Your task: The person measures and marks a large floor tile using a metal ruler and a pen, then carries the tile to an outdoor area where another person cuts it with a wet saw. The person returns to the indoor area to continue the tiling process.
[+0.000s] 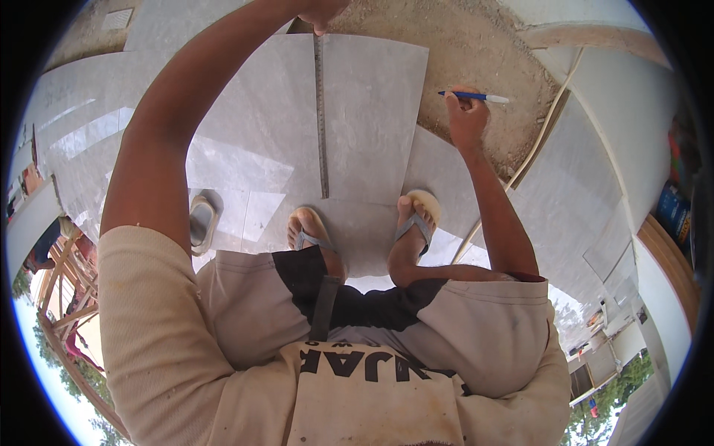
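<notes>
A large grey tile (370, 119) lies in front of me with a long, thin metal ruler (321, 111) running down it. At the top edge of the view, my left hand (322, 12) is curled at the ruler's far end, its grip partly hidden. My right hand (467, 123) holds a blue pen with a white end (491, 97) above a rough, dusty patch of ground (513, 126), right of the tile.
My sandaled feet (407, 223) are at the tile's near edge, a loose sandal (203, 227) to the left. A pale cable or pipe (555, 98) runs along the right. At far left stands a wooden frame (68, 322) with people partly visible.
</notes>
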Tool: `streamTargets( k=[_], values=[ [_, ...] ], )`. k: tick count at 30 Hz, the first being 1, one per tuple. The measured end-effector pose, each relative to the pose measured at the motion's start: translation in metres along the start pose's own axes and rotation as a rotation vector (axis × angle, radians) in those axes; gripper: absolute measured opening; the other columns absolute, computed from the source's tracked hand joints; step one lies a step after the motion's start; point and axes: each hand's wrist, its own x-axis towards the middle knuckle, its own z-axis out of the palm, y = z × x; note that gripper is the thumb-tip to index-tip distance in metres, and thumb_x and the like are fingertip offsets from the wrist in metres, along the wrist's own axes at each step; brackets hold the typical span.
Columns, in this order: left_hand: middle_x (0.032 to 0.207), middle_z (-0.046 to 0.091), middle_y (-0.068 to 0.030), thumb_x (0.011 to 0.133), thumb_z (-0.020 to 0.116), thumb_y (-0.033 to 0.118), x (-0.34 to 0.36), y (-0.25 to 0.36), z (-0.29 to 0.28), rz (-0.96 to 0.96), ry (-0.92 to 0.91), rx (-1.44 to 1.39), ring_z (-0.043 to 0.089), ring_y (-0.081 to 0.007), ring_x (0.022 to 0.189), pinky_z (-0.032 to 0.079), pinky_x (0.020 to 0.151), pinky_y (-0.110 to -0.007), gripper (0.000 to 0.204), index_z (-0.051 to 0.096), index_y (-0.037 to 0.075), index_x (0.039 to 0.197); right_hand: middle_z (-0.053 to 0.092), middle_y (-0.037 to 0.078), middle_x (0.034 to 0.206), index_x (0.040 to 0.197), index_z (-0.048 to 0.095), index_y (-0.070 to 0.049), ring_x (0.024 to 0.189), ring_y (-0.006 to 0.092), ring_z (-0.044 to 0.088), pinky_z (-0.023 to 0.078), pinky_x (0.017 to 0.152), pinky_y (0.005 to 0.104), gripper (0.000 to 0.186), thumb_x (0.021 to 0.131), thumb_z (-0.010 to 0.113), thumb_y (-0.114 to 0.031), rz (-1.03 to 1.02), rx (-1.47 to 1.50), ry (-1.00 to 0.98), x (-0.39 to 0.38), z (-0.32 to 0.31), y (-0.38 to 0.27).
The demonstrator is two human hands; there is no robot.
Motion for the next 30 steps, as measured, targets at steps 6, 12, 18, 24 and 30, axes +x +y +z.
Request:
streamTargets(
  k=[6,12,18,24,30],
  values=[
    [0.077,0.066,-0.0141,0.070,0.067,0.023,-0.006,-0.012,0.081,-0.076,0.332,-0.041,0.064,-0.0336,0.076,0.050,0.073,-0.043,0.015,0.071,0.009,0.071,0.069,0.007,0.086,0.097,0.066,0.000,0.075,0.0098,0.064,0.051,0.070,0.0239,0.017,0.083,0.070,-0.008,0.004,-0.030,-0.081,-0.002,0.017,-0.012],
    [0.085,0.067,-0.0134,0.075,0.063,0.022,0.002,-0.004,0.042,0.105,0.165,0.132,0.064,-0.0347,0.082,0.050,0.077,-0.045,0.018,0.069,0.007,0.084,0.069,0.007,0.085,0.097,0.066,0.000,0.075,0.0119,0.065,0.052,0.071,0.0257,0.018,0.082,0.070,-0.009,-0.012,-0.060,-0.088,0.000,0.020,-0.013],
    [0.104,0.069,-0.0150,0.081,0.065,0.022,-0.032,0.019,0.015,-0.289,0.360,-0.433,0.066,-0.0318,0.089,0.051,0.083,-0.041,0.044,0.062,0.010,0.124,0.070,0.009,0.083,0.095,0.067,-0.001,0.075,0.0146,0.068,0.053,0.071,0.0283,0.018,0.081,0.070,-0.011,-0.003,-0.068,-0.084,0.001,0.020,-0.014],
    [0.111,0.067,-0.0150,0.080,0.069,0.023,-0.050,0.027,-0.046,-0.424,-0.169,-0.620,0.064,-0.0316,0.098,0.050,0.086,-0.041,0.057,0.055,0.018,0.135,0.070,0.009,0.083,0.096,0.067,-0.001,0.075,0.0143,0.067,0.053,0.071,0.0283,0.019,0.081,0.070,-0.013,0.047,-0.046,-0.098,-0.001,0.021,-0.012],
    [0.116,0.065,-0.0168,0.079,0.069,0.025,-0.027,0.013,-0.001,-0.335,-0.031,-0.506,0.061,-0.0319,0.105,0.048,0.090,-0.042,0.060,0.053,0.012,0.136,0.069,0.008,0.083,0.098,0.067,-0.001,0.075,0.0125,0.066,0.052,0.070,0.0266,0.020,0.082,0.070,-0.011,0.033,-0.072,-0.111,-0.001,0.022,-0.016]
  ],
)
